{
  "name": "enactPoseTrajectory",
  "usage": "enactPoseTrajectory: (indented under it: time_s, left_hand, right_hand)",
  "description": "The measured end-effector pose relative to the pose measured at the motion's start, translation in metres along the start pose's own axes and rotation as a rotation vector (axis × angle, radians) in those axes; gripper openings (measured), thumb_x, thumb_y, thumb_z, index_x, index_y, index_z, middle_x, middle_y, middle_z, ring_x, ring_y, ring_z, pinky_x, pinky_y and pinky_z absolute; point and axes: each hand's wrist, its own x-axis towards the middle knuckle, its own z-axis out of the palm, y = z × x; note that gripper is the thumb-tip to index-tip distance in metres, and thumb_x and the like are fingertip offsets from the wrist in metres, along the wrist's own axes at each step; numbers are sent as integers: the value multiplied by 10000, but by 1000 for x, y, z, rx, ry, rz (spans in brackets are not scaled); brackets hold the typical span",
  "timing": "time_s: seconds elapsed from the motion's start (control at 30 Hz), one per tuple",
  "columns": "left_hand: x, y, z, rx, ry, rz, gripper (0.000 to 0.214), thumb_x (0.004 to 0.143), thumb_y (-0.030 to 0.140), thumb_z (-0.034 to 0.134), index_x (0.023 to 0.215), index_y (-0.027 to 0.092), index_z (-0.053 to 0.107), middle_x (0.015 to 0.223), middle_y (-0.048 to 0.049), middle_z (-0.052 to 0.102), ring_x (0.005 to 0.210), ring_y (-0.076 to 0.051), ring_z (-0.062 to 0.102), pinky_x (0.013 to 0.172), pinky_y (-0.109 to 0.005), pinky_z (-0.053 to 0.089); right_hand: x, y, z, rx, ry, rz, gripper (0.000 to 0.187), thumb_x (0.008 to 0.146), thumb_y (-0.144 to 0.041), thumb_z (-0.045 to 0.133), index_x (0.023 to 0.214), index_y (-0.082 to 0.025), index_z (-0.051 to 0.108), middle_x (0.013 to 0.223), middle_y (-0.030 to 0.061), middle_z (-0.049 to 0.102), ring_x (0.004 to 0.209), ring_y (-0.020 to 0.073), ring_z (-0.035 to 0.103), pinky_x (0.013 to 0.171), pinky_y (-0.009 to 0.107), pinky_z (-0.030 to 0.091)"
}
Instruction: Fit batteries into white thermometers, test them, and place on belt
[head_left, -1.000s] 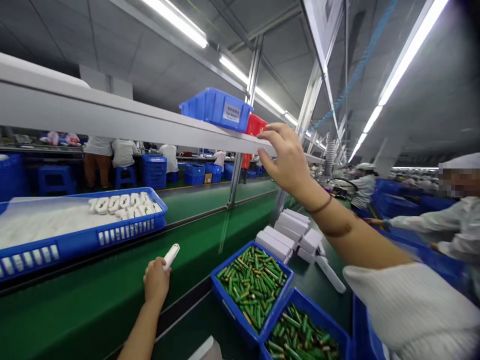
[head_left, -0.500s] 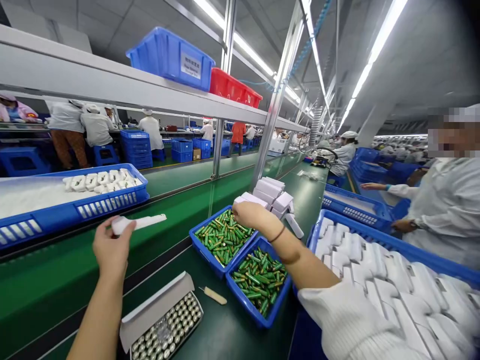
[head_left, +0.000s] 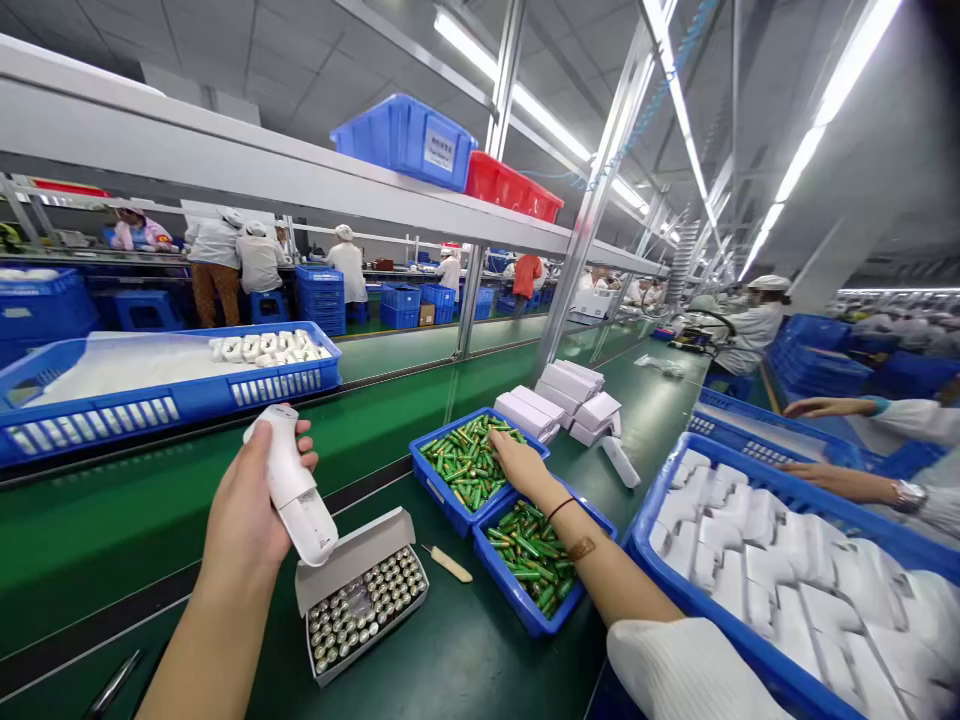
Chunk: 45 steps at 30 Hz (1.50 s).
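My left hand is closed around a white plastic handheld device, its thumb on the near side and fingertips showing beyond. The device's lower end slants down to the right and bears small print. My right hand reaches into the farther blue bin of green batteries. Its fingers are bent together at the batteries; what they pinch, if anything, is hidden. A nearer blue bin holds more green batteries, partly under my right forearm. An open carton of upright batteries stands below my left hand.
A small tool with a pale handle lies beside the carton. White boxes are piled behind the bins. Blue crates of white parts stand at right, another at left. A co-worker's hands are at far right.
The view has swung left. My left hand has turned the white device, so its broad face now shows and it points downward. My right hand has lowered into the farther bin of batteries.
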Motion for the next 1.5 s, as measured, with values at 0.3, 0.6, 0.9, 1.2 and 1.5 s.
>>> enactPoseTrajectory:
  time_s: [0.3, 0.6, 0.9, 1.2, 1.5]
  left_hand:
    - [-14, -2, 13, -201, -112, -170, 263, 957, 221, 352, 982, 84, 575, 699, -41, 543, 491, -70, 485, 407, -140, 435]
    - [-31, 3, 19, -317, -238, -159, 274, 972, 246, 325, 1011, 106, 558, 709, -18, 494, 504, -59, 446, 415, -133, 407]
    - [-33, 9, 17, -325, -196, 34, 286, 975, 268, 317, 952, 133, 568, 712, -10, 489, 509, -57, 441, 422, -130, 421]
    - [-37, 4, 18, -380, -389, -20, 363, 988, 318, 251, 1042, 141, 564, 700, 5, 450, 483, -48, 401, 402, -108, 400]
    - [-24, 3, 17, -263, -238, 62, 294, 938, 221, 292, 895, 139, 571, 715, -26, 483, 543, -83, 446, 480, -169, 429]
  right_hand:
    - [-2, -11, -26, 233, 311, -3, 119, 918, -203, 488, 965, -136, 574, 883, 79, 660, 793, 194, 632, 717, 325, 479]
    - [-89, -136, -92, 1298, 311, -675, 55, 953, -197, 390, 938, -249, 380, 772, -24, 523, 520, 95, 513, 467, 211, 393]
    - [-92, -159, -86, 788, 364, -993, 155, 955, -151, 416, 849, -186, 523, 663, -18, 512, 570, 111, 437, 533, 244, 298]
    - [-85, -159, -83, 1383, -307, -623, 135, 878, -246, 578, 882, -232, 444, 779, -53, 507, 701, 95, 464, 600, 194, 366]
    - [-79, -150, -77, 1557, 84, -511, 130, 994, -310, 379, 967, -235, 482, 807, -19, 547, 681, 100, 512, 619, 229, 402]
